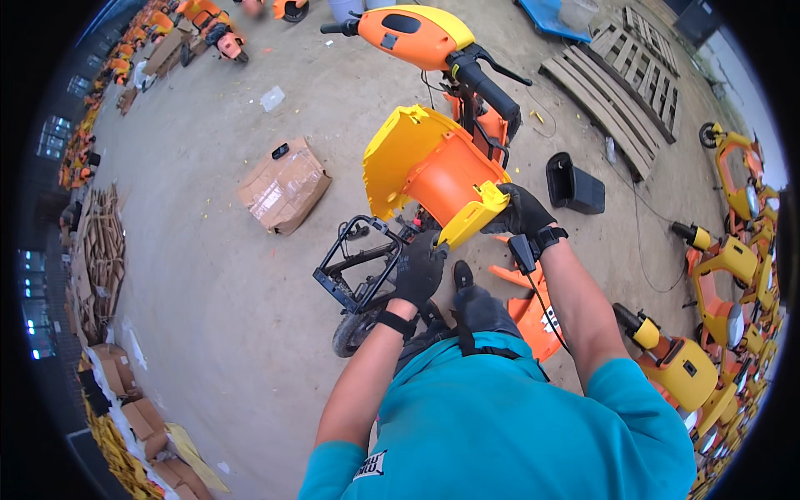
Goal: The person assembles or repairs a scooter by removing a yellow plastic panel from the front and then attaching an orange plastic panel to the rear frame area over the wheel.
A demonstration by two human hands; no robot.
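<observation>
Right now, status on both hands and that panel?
Left hand and right hand, gloved, both gripping the yellow-orange body panel. Panel raised over the scooter frame. Handlebar close behind.

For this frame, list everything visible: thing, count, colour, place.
body panel: one, yellow outside and orange inside, centre, held up by both hands
scooter: one, orange and yellow with black handlebar grips, just beyond the panel
black frame: one, low by the scooter's wheel, left of centre
black box: one, on the floor right of the scooter
cardboard box: one, brown, flattened, on the floor at left
wooden pallets: two at least, grey, upper right
parked scooters: a row, yellow and orange, right edge
cardboard stacks: several, brown, left edge
left hand: black glove, gripping the panel's lower edge
right hand: black glove, gripping the panel's right corner
</observation>
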